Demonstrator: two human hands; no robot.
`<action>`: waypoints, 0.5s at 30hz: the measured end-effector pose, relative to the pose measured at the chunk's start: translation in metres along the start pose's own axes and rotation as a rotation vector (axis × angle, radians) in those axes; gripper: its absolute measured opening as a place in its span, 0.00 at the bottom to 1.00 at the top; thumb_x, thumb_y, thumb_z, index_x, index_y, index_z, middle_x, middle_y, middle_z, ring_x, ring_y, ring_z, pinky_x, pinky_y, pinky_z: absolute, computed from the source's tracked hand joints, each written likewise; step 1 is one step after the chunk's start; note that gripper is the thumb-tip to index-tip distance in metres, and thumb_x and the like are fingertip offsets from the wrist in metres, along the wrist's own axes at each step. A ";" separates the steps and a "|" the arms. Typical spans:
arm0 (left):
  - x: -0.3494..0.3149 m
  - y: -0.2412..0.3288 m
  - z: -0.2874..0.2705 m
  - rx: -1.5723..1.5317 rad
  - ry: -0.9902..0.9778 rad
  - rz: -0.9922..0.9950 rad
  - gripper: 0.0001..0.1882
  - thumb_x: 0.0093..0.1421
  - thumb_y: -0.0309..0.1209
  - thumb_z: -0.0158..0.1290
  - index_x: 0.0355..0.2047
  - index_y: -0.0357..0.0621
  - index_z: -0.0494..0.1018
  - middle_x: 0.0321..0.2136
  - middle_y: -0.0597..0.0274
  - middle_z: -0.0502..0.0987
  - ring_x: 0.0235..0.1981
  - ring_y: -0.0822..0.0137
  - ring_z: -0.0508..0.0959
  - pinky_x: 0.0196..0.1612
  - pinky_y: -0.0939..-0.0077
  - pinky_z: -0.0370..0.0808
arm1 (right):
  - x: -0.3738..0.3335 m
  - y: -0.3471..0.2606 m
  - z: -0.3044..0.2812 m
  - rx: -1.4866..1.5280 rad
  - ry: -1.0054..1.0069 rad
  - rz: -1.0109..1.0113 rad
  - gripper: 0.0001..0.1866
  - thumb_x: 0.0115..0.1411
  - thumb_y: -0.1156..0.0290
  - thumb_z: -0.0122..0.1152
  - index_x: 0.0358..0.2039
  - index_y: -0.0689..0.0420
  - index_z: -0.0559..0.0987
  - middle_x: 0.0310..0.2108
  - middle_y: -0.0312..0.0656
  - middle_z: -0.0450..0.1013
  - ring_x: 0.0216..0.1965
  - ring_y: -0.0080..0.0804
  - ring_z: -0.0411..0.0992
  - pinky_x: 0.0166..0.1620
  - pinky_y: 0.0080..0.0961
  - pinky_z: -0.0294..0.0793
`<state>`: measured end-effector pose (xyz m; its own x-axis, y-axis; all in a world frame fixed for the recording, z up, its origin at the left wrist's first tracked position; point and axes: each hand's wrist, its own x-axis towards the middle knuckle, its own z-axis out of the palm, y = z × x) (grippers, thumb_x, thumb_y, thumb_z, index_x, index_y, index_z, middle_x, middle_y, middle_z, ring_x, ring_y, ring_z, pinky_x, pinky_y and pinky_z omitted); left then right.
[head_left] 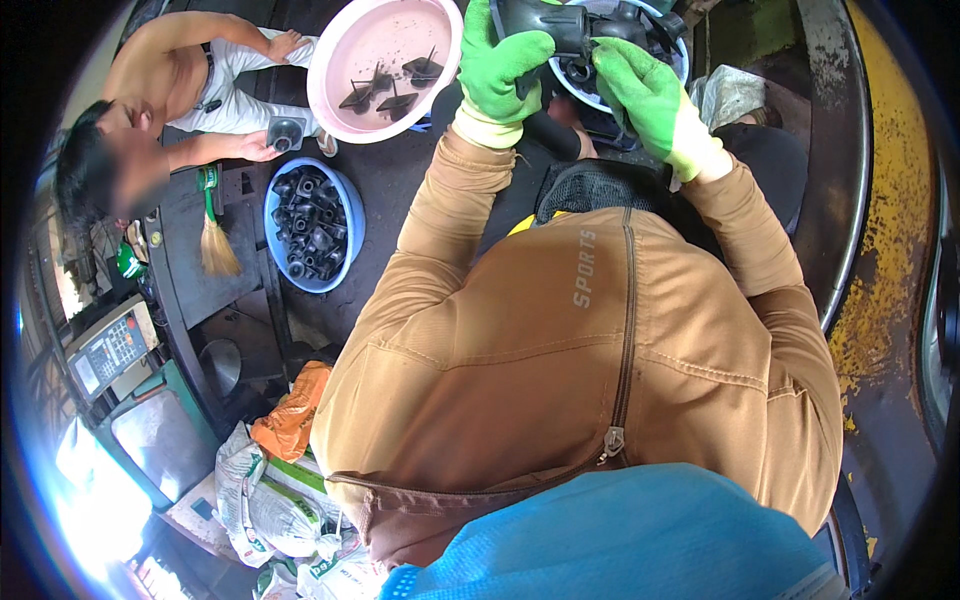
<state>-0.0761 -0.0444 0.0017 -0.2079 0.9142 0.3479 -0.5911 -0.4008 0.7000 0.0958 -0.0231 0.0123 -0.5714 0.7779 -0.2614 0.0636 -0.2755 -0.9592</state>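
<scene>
Both my hands wear green gloves with pale cuffs and are raised at the top of the view. My left hand (503,75) is closed round a black moulded rubber part (552,27), whose upper end is cut off by the frame edge. My right hand (645,98) is beside the part's right end, its thumb and fingers pinched together. Something dark shows under its fingers, too hidden to name. Beyond my hands stands a light blue basin (683,62) with more black rubber parts in it.
A pink basin (322,75) at the upper left holds several black parts with thin stems. Below it, a blue basin (357,235) is full of black rubber parts. A seated person (190,90) holds a similar part (285,133). A hand broom (216,245), sacks (290,510) and a keypad panel (110,350) are left.
</scene>
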 end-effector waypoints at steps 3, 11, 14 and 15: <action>0.002 -0.003 -0.011 0.218 -0.010 0.135 0.37 0.45 0.29 0.64 0.57 0.39 0.64 0.59 0.53 0.63 0.51 0.61 0.72 0.51 0.70 0.73 | 0.000 -0.004 0.005 0.107 -0.048 0.041 0.19 0.67 0.56 0.52 0.49 0.57 0.75 0.23 0.29 0.66 0.21 0.16 0.64 0.27 0.16 0.70; -0.005 0.010 -0.044 1.136 -0.395 0.380 0.26 0.38 0.32 0.67 0.41 0.51 0.76 0.54 0.49 0.67 0.54 0.47 0.68 0.54 0.61 0.70 | -0.013 -0.031 0.018 0.817 -0.410 0.317 0.20 0.70 0.54 0.43 0.50 0.56 0.72 0.19 0.25 0.57 0.12 0.14 0.49 0.15 0.15 0.46; -0.042 -0.004 -0.052 0.879 0.026 0.486 0.34 0.49 0.32 0.64 0.57 0.50 0.67 0.59 0.53 0.64 0.57 0.56 0.68 0.60 0.60 0.64 | 0.010 -0.037 0.002 1.048 -0.413 0.152 0.20 0.71 0.55 0.40 0.50 0.58 0.69 0.22 0.26 0.59 0.12 0.13 0.48 0.15 0.14 0.46; -0.051 -0.007 -0.056 0.441 0.173 0.242 0.34 0.52 0.32 0.61 0.60 0.49 0.64 0.60 0.55 0.64 0.57 0.58 0.68 0.60 0.62 0.64 | 0.017 -0.036 -0.005 1.102 -0.469 0.109 0.20 0.71 0.54 0.41 0.48 0.58 0.69 0.22 0.26 0.59 0.12 0.12 0.48 0.15 0.14 0.47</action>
<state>-0.1055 -0.0851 -0.0560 -0.4455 0.7738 0.4502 -0.1345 -0.5550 0.8209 0.0875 0.0027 0.0421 -0.8631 0.5025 -0.0510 -0.4730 -0.8395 -0.2673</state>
